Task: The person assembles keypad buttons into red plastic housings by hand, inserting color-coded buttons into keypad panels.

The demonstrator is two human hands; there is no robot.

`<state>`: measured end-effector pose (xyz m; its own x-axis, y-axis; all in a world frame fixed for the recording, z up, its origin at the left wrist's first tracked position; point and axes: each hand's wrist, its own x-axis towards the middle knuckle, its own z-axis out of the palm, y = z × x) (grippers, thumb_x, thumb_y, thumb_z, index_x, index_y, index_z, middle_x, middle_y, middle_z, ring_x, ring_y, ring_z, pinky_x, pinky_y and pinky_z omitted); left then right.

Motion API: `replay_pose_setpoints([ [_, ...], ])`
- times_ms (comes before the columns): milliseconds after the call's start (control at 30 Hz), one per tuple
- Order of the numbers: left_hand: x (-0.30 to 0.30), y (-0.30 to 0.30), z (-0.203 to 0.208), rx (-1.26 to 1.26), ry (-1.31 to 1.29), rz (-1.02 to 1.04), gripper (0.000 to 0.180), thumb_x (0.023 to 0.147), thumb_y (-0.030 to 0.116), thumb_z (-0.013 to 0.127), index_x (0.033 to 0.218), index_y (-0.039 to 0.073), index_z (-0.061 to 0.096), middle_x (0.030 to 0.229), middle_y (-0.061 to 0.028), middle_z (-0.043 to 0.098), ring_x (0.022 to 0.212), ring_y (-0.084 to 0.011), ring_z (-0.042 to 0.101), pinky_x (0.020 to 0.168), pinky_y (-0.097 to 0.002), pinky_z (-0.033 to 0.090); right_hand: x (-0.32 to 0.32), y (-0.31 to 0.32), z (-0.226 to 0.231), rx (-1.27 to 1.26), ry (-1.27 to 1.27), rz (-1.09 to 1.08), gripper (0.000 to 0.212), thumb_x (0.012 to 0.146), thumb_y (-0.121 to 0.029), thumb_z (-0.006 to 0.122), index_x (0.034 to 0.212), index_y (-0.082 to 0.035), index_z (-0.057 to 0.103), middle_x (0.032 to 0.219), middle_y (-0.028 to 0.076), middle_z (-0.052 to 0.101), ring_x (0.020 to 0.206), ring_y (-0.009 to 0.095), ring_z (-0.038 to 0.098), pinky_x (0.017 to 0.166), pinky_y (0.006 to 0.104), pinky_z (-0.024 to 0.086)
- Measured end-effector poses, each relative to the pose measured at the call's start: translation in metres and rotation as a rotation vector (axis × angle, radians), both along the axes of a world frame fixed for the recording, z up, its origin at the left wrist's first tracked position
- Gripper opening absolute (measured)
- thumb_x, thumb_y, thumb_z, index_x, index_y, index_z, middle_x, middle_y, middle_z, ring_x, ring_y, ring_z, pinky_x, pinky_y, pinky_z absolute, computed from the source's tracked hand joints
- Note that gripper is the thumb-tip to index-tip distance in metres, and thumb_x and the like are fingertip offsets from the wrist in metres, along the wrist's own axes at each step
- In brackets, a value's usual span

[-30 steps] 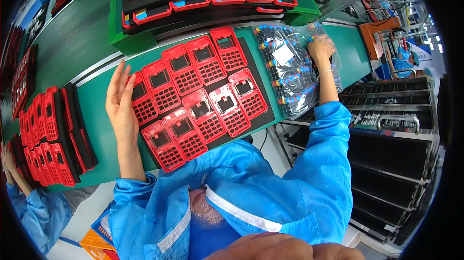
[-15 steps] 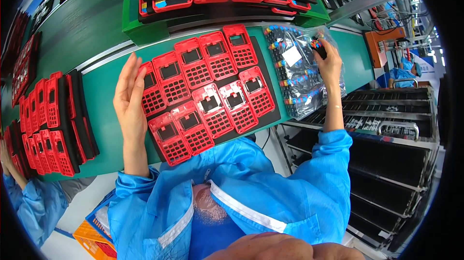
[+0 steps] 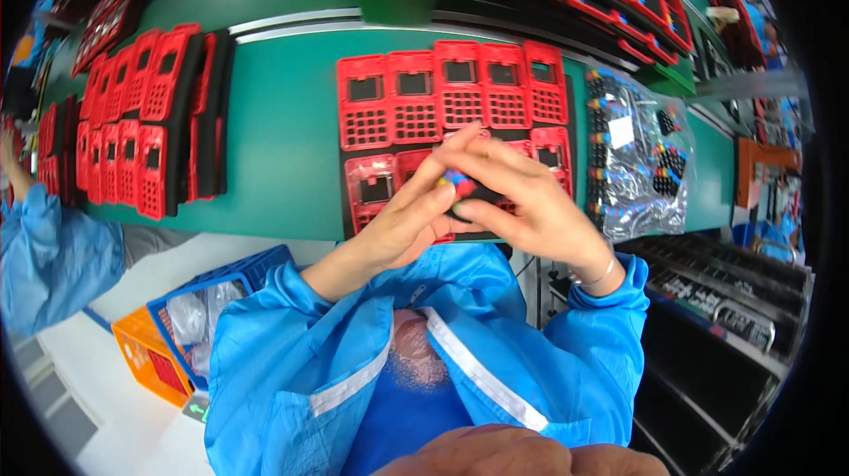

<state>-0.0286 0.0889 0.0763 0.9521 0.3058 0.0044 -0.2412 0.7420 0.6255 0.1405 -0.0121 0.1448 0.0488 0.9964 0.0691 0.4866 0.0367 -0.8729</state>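
Over the near row of red handset housings (image 3: 548,104), my two hands meet around a small black keypad (image 3: 457,181) with red, blue and yellow keys. My left hand (image 3: 402,224) pinches it between thumb and fingers. Curled over its other side, my right hand (image 3: 535,202) has thumb and fingertips at the keypad; much of it is hidden by the fingers. The housings lie in two rows on a black tray (image 3: 570,135), and my hands cover several of the near row.
A clear plastic bag (image 3: 650,211) of similar keypads lies right of the tray. Stacked trays of red housings (image 3: 152,171) stand at left, and more sit on a green raised stand (image 3: 389,3) at the back. Black racks (image 3: 699,343) stand lower right. A co-worker's sleeve (image 3: 53,246) shows far left.
My right hand has come from the bag to the tray's near row with a keypad. My left hand has left the tray's left edge and joined it. The view has turned.
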Motion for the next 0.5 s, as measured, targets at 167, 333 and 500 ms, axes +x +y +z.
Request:
replay_pose_setpoints([
  [167,-0.039,0.015,-0.024,-0.124,0.134,0.261,0.039,0.112,0.027,0.050,0.146,0.008,0.048,0.145,-0.0104,0.053,0.133,-0.0241,0.056,0.107,-0.0488,0.056,-0.028,0.036,-0.042,0.497,-0.445,-0.053,0.047,0.078,-0.012,0.080,0.124,-0.004,0.073,0.123,0.015,0.064,0.100,0.032,0.066,0.081,0.0412,0.056],
  [333,-0.057,0.018,-0.025,-0.274,0.113,0.378,0.024,0.113,0.028,0.049,0.128,0.009,0.052,0.130,-0.0088,0.057,0.123,-0.0220,0.062,0.102,-0.0483,0.058,-0.045,0.063,-0.057,0.732,-0.506,-0.026,0.040,0.070,-0.009,0.077,0.109,-0.004,0.077,0.106,0.010,0.072,0.094,0.028,0.070,0.076,0.0403,0.058],
  [500,-0.068,0.027,-0.027,-0.229,0.147,0.459,0.024,0.113,0.030,0.046,0.124,0.010,0.051,0.132,-0.0138,0.058,0.121,-0.0259,0.064,0.100,-0.0511,0.059,-0.051,0.078,-0.039,0.291,0.014,-0.009,0.022,0.083,-0.003,0.076,0.105,-0.004,0.079,0.104,0.012,0.074,0.092,0.028,0.073,0.081,0.0381,0.061],
])
